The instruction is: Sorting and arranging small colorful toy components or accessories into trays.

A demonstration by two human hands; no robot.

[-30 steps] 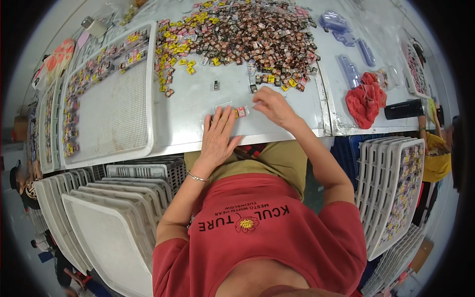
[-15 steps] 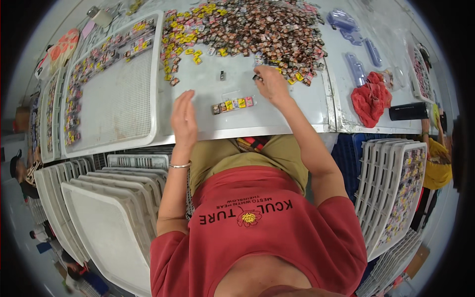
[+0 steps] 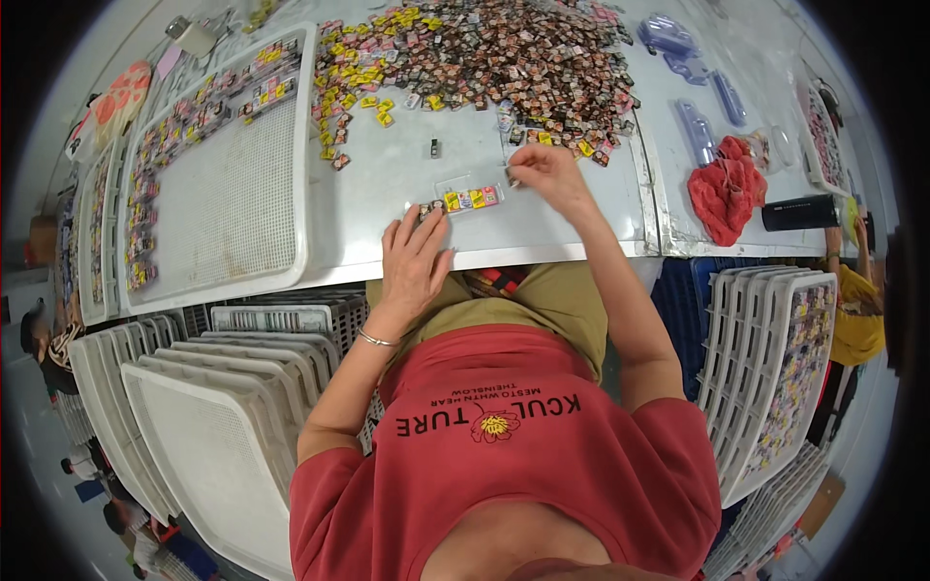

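Note:
On the white table, a short row of small printed blocks [image 3: 470, 198], yellow and pink, lies in a clear plastic case [image 3: 455, 182] with its lid side up. My left hand [image 3: 415, 254] rests with outstretched fingers on the row's left end, hiding part of the dark blocks there. Just beyond the row's right end, my right hand [image 3: 550, 176] pinches a small dark block [image 3: 512, 178], mostly covered by the fingertips. One dark block [image 3: 435, 147] stands alone behind the case.
A large heap of small blocks [image 3: 523, 68] covers the back of the table. At left is a white mesh tray [image 3: 228, 194] partly lined with filled cases. Purple plastic pieces [image 3: 695, 134], a red cloth [image 3: 725, 194] and a black box [image 3: 800, 215] lie right. Stacked trays [image 3: 213, 416] stand below.
My left hand has come down and rightward onto the row's left end. My right hand has moved back toward me and slightly right, still pinching the small dark block.

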